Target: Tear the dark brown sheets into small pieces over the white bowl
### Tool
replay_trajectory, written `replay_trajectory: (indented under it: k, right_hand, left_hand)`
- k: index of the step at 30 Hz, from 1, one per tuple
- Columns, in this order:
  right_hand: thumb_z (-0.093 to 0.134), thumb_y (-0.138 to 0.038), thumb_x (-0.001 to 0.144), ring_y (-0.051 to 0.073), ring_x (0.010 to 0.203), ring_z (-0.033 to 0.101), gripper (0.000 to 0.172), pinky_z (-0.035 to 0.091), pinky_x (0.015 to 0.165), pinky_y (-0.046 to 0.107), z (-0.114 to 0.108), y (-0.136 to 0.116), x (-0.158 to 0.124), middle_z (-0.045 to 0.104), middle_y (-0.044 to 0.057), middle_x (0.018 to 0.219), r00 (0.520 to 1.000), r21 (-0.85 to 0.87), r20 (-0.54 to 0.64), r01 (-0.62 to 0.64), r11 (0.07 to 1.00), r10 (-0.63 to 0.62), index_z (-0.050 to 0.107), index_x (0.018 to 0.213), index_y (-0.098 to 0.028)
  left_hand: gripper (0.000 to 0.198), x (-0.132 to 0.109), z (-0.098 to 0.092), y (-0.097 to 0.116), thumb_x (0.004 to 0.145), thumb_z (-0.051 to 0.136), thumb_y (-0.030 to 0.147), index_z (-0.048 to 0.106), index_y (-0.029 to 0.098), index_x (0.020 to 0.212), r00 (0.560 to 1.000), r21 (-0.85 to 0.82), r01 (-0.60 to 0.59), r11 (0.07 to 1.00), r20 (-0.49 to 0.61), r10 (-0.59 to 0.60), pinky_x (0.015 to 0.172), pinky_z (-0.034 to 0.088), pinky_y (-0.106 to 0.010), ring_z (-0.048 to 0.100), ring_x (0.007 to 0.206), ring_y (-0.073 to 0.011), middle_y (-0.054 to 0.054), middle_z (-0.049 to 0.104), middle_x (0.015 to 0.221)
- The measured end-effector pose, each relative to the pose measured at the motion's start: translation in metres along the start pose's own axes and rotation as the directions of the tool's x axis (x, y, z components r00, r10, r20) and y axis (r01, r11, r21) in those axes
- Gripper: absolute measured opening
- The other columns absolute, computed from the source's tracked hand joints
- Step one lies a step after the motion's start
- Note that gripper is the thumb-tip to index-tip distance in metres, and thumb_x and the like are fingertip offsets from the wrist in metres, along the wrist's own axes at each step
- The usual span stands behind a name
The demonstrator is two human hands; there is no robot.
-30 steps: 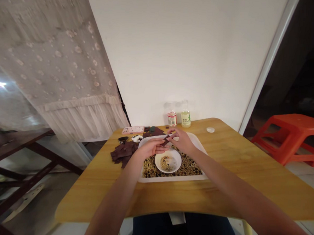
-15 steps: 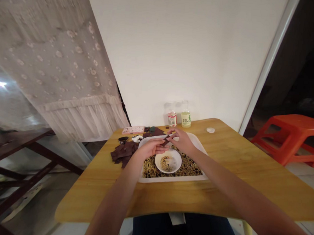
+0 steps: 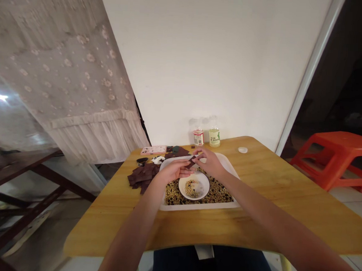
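Note:
Between my two hands, above the far part of the tray, is a small dark brown pouch [image 3: 192, 162]. My left hand [image 3: 175, 170] grips its left side, palm partly turned up. The fingertips of my right hand [image 3: 210, 162] pinch the pouch at its upper right. Just below my hands a white bowl [image 3: 202, 192] with pale beads and a few dark ones sits in the white tray [image 3: 176, 207]. Around the bowl, the tray is filled with mixed tan and black beads [image 3: 219, 191]. Left of the tray lies a pile of similar dark brown pouches [image 3: 142, 175].
Behind the tray stand a red-labelled jar [image 3: 198, 137] and a bottle of pale yellow liquid [image 3: 214, 136]. A white lid [image 3: 242, 150] lies to their right. A pink phone [image 3: 153, 150] rests at the back left. An orange stool [image 3: 339, 153] stands beyond the table's right side.

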State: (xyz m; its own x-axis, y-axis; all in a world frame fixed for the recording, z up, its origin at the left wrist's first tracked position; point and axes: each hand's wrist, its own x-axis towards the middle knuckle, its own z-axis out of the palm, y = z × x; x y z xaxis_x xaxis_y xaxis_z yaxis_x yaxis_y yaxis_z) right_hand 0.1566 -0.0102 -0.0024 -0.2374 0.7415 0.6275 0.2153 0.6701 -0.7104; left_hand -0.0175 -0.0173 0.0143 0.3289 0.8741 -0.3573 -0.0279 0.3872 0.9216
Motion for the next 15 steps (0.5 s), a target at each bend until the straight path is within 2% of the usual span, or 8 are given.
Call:
replay_trajectory:
  k: [15]
  right_hand:
    - [0.055, -0.016, 0.071, 0.012, 0.072, 0.06, 0.02, 0.049, 0.071, 0.029, -0.0012, -0.0041, -0.0001, 0.058, 0.003, 0.091, 1.0, 0.005, 0.003, 0.008, 1.0, -0.008, 0.051, 0.09, -0.018]
  left_hand:
    - [0.026, 0.0031, -0.0036, -0.0022, 0.076, 0.061, 0.024, 0.061, 0.012, 0.1, 1.0, 0.001, -0.014, 1.0, 0.016, 0.014, 0.069, 0.05, -0.024, 0.067, 0.068, -0.0155, -0.01, 0.07, 0.081]
